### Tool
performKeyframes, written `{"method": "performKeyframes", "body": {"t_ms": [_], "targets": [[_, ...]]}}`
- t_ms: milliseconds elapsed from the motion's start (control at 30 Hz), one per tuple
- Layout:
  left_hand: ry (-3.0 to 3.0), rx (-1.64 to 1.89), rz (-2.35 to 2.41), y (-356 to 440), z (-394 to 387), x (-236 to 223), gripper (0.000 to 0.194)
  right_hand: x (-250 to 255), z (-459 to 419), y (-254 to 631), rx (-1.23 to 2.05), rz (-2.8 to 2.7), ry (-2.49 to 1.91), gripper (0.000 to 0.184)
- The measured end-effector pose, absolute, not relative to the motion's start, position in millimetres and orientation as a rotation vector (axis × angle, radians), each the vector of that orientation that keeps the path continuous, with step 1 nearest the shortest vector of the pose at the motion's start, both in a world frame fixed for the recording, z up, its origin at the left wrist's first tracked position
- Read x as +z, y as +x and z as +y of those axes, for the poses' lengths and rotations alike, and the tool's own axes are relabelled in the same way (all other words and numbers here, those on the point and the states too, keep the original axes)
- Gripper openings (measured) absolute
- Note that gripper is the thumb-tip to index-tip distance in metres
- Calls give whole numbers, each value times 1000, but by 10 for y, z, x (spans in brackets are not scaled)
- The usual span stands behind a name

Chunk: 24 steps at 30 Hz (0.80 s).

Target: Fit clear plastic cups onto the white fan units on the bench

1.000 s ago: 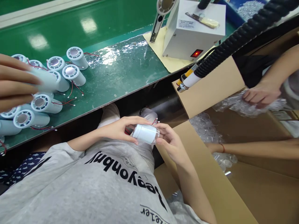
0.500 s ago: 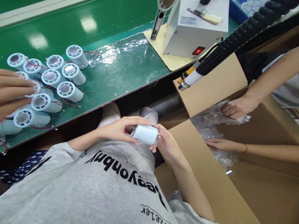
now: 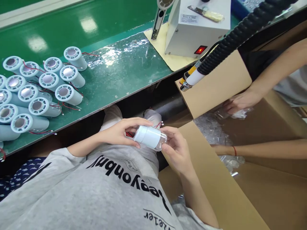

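A light blue cylinder [image 3: 149,136] is held sideways between my two hands above my lap. My left hand [image 3: 124,131] grips its left end, thumb below and fingers above, with red wires partly showing in the palm. At the other end, a clear plastic cup-like cover [image 3: 162,141] encloses part of the cylinder. My right hand [image 3: 177,147] pinches this cover between thumb and fingers. A thin red wire [image 3: 158,124] with small white connectors sticks out above the cylinder.
Several similar light blue cylinders [image 3: 68,95] with wires stand on the green bench [image 3: 115,80]. A white machine [image 3: 189,40] has a lit red switch. A black corrugated hose [image 3: 230,44] hangs at right. Another person's hands reach into a cardboard box [image 3: 268,185] of clear plastic pieces [image 3: 213,131].
My right hand has shifted right and opened its grasp somewhat, uncovering more of the clear cover. The wire now shows above the cylinder. Another person's hand at the left has left the view.
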<state>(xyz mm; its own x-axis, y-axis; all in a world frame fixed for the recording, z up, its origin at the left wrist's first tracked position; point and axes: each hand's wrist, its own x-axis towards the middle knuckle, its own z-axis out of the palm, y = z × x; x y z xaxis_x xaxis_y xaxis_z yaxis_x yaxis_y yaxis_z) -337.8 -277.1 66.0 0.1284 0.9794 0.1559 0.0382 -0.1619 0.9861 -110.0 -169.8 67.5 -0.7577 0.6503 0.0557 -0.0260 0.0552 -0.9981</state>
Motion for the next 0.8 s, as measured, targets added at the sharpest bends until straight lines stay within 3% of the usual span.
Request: {"method": "performKeyframes", "body": {"t_ms": [333, 633, 800], "targets": [[1634, 1280, 1157, -3376, -2814, 729, 56, 715, -1679, -1012, 1526, -1887, -602, 36], [1996, 1251, 1231, -3341, -2846, 816, 47, 652, -1710, -992, 1693, -1701, -681, 43], [2058, 1256, 1205, -3311, -2885, 841, 30, 648, -1723, -988, 1714, -1693, -735, 47]]}}
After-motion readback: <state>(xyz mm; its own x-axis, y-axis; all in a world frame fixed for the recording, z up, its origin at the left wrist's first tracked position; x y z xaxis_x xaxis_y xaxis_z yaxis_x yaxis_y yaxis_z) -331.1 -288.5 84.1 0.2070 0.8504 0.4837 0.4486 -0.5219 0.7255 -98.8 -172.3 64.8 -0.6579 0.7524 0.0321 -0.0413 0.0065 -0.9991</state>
